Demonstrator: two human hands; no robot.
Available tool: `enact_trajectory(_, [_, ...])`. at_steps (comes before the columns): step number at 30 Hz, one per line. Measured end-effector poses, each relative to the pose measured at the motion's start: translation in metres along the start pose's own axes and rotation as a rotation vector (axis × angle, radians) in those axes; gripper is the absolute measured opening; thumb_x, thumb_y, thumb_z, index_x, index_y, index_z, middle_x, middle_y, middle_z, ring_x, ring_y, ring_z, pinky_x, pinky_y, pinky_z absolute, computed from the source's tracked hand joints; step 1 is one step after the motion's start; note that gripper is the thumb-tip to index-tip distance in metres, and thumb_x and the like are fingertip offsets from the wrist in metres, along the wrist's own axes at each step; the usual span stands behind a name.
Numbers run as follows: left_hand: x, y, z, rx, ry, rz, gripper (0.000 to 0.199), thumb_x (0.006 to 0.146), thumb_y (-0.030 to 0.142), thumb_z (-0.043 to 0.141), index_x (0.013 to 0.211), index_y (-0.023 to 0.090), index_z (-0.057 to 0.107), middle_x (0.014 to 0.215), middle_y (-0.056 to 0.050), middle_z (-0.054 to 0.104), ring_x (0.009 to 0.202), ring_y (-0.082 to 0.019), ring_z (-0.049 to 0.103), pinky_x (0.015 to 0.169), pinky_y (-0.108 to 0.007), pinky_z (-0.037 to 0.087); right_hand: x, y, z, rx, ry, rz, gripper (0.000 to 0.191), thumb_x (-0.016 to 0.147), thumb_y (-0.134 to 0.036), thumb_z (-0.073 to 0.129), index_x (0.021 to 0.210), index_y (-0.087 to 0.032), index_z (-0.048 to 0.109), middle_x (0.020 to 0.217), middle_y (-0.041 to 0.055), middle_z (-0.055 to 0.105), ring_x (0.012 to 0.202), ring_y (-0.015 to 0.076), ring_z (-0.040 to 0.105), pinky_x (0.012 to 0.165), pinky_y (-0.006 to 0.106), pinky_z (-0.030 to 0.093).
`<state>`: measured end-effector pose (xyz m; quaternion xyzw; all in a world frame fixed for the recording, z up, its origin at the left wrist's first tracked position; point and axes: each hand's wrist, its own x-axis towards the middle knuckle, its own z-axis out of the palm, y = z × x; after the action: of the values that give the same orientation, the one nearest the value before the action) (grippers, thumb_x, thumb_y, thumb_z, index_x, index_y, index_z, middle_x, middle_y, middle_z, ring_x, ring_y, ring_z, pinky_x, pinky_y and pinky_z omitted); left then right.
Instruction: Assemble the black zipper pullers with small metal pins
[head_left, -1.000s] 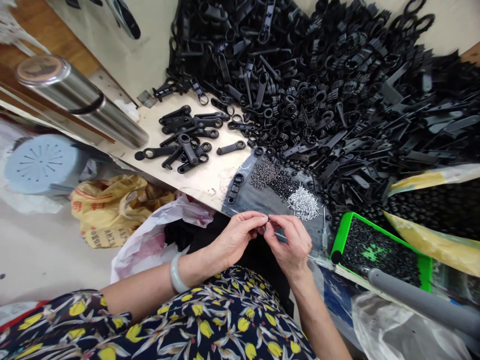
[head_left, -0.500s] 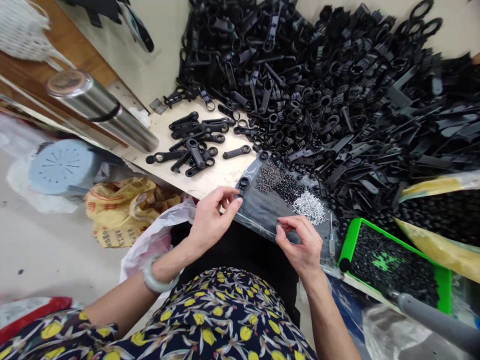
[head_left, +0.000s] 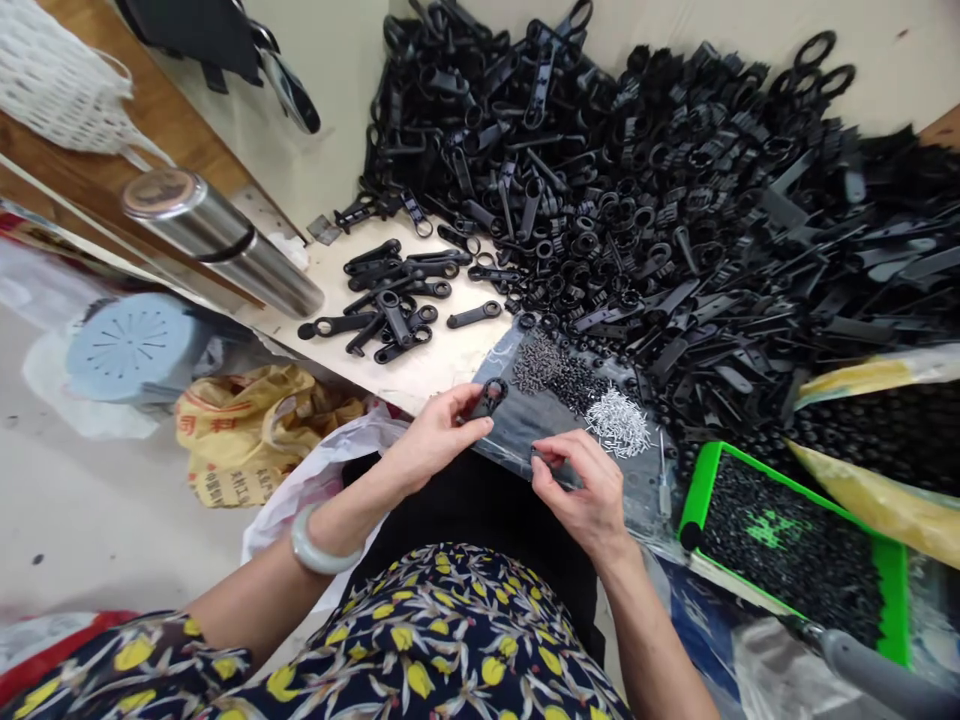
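My left hand (head_left: 442, 435) pinches a black ring-ended part (head_left: 493, 393) over the near left edge of the dark mat (head_left: 525, 420). To its right, my right hand (head_left: 581, 485) has thumb and fingertips closed on a tiny dark piece (head_left: 535, 452), too small to name. On the mat lie a brownish pile of small pieces (head_left: 538, 362), small black pieces (head_left: 581, 385) and a heap of silver pins (head_left: 618, 420). A thin tool with a clear handle (head_left: 664, 495) rests at the mat's right side.
Black ring-ended levers (head_left: 394, 320) lie on the pale tabletop, with a large heap of black parts (head_left: 600, 180) behind. A steel flask (head_left: 225, 240) stands left. At the right are a green tray (head_left: 697, 490) and a grey handle (head_left: 877, 665).
My left hand has closed on the ring-ended part and lifted it slightly from the mat's edge. My right hand has moved left, nearer to it. The view has shifted a little.
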<state>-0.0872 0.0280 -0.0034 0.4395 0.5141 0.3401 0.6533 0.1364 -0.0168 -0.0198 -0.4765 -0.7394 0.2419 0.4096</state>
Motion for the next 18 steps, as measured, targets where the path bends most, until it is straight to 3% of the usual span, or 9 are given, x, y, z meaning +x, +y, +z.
enact_trajectory(3, [-0.022, -0.004, 0.016, -0.331, -0.152, -0.263, 0.047, 0.083, 0.034, 0.077, 0.121, 0.020, 0.056, 0.093, -0.002, 0.070, 0.069, -0.012, 0.063, 0.060, -0.024, 0.044, 0.000, -0.007, -0.004, 0.007, -0.002, 0.008, 0.016, 0.090, -0.013, 0.068, 0.104, -0.022, 0.070, 0.088, 0.0021, 0.070, 0.074, 0.0151, 0.065, 0.068, 0.030, 0.055])
enact_trajectory(5, [-0.030, -0.010, 0.029, -0.404, -0.205, -0.325, 0.046, 0.082, 0.036, 0.078, 0.118, 0.019, 0.054, 0.090, -0.002, 0.071, 0.063, -0.011, 0.064, 0.055, -0.022, 0.042, -0.004, -0.008, -0.006, 0.001, -0.014, 0.010, 0.015, 0.091, -0.015, 0.069, 0.104, -0.022, 0.071, 0.087, 0.0024, 0.070, 0.074, 0.0155, 0.065, 0.067, 0.030, 0.055])
enact_trajectory(11, [-0.029, -0.031, 0.056, -0.363, -0.159, -0.324, 0.040, 0.080, 0.036, 0.079, 0.106, 0.017, 0.056, 0.074, 0.002, 0.067, 0.052, -0.009, 0.062, 0.047, -0.019, 0.037, -0.026, 0.003, -0.005, -0.015, -0.063, 0.074, 0.013, 0.094, -0.019, 0.068, 0.106, -0.022, 0.071, 0.087, 0.0030, 0.070, 0.074, 0.0151, 0.065, 0.066, 0.030, 0.056])
enact_trajectory(18, [-0.028, -0.036, 0.060, -0.344, -0.138, -0.294, 0.039, 0.077, 0.034, 0.077, 0.105, 0.016, 0.055, 0.071, 0.004, 0.064, 0.051, -0.009, 0.059, 0.048, -0.021, 0.038, -0.031, 0.008, -0.001, -0.039, -0.091, 0.093, 0.012, 0.094, -0.020, 0.068, 0.106, -0.022, 0.071, 0.086, 0.0029, 0.069, 0.074, 0.0151, 0.064, 0.066, 0.030, 0.054])
